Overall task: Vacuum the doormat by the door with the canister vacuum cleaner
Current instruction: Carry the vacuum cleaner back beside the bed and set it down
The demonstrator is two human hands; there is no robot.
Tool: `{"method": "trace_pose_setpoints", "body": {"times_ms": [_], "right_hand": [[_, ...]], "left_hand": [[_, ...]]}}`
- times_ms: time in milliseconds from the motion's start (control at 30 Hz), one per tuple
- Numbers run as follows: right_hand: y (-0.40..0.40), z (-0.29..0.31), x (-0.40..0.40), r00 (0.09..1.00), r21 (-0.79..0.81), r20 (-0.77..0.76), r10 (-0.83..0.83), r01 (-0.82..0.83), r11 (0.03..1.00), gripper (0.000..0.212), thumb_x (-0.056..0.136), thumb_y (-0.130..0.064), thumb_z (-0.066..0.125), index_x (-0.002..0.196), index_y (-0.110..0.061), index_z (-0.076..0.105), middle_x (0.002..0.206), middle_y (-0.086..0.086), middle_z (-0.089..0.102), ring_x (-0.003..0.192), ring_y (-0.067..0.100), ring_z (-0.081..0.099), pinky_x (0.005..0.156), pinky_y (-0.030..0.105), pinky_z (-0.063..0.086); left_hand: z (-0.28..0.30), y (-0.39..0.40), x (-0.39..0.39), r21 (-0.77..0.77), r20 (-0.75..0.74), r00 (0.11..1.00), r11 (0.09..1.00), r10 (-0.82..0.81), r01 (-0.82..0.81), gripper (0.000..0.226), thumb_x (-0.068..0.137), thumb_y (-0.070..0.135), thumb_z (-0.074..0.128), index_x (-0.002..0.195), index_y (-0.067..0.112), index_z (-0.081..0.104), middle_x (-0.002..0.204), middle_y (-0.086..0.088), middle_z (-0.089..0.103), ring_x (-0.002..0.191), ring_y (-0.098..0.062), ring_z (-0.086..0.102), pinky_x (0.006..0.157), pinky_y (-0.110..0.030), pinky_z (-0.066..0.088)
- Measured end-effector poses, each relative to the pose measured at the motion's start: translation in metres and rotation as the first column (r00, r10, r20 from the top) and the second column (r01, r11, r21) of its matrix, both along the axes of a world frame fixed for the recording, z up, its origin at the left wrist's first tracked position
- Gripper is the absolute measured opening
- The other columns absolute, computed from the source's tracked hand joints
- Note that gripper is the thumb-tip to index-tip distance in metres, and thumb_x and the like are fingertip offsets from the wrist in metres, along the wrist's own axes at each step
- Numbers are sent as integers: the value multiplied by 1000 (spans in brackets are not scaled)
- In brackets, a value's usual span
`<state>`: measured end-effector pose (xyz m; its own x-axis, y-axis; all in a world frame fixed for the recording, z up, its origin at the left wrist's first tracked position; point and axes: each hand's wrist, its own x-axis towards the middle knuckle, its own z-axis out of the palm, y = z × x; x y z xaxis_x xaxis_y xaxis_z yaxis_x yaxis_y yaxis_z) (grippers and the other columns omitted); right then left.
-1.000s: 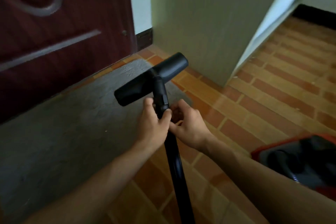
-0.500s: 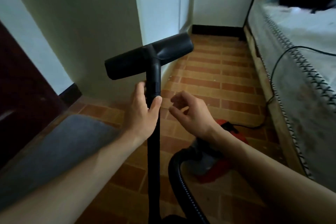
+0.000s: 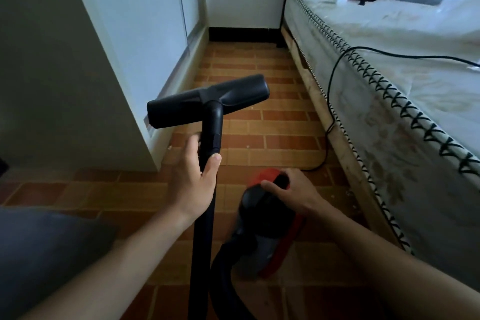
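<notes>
— Terracotta brick-pattern floor (image 3: 272, 125) runs between a pale wall (image 3: 135, 34) and a mattress (image 3: 389, 60); grey doormat (image 3: 46, 249) lower left.

— Hands?

— Left hand (image 3: 192, 187) wraps the black wand (image 3: 205, 202), floor head (image 3: 207, 104) raised; right hand (image 3: 293, 193) rests on the red canister vacuum (image 3: 270, 236), grip unclear.

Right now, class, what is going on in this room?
A person is getting a canister vacuum ready. The left hand grips the black wand, holding the floor nozzle up off the tiled floor. The right hand rests on top of the red and black canister beside the bed. A corner of the grey doormat lies at lower left, with the nozzle nowhere near it.
</notes>
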<state>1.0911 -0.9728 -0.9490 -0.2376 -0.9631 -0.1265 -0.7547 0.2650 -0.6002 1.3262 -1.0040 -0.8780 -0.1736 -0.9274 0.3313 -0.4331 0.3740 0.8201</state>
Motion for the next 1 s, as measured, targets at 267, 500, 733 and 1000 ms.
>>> {"method": "trace_pose_setpoints", "body": {"times_ms": [267, 500, 733, 1000], "right_hand": [[-27, -35, -31, 984, 99, 176, -33, 15, 995, 85, 66, -79, 57, 127, -21, 50, 123, -2, 57, 107, 14, 55, 90, 30, 46], [-39, -51, -42, 1000, 94, -10, 26, -25, 995, 94, 68, -92, 23, 117, -19, 56, 106, 0, 65, 98, 19, 62, 87, 39, 50], [-51, -49, -54, 986, 243, -115, 117, -86, 966, 96, 70, -93, 20, 124, -18, 48, 95, 1, 64, 82, 17, 62, 73, 36, 51], [-48, -46, -49, 986, 166, -137, 98, -75, 983, 89, 72, -89, 21, 113, -18, 56, 91, 1, 65, 81, 16, 62, 78, 40, 52]], "left_hand": [[-56, -41, -16, 51, -40, 999, 998, -33, 35, 16, 94, 33, 55, 109, 33, 51, 90, 13, 57, 81, -9, 60, 71, -49, 54], [-84, -56, -17, 110, -52, 997, 992, -49, 55, 27, 89, 45, 52, 114, 36, 52, 94, 7, 62, 85, -21, 63, 74, -53, 54], [-95, -60, -19, 104, -54, 997, 993, -57, 62, 27, 91, 38, 54, 117, 29, 53, 95, 4, 61, 85, -16, 61, 74, -48, 53], [-107, -50, -13, 184, -116, 992, 981, -40, 61, 32, 89, 45, 51, 120, 37, 51, 107, 7, 60, 102, -14, 58, 86, -45, 51]]}}
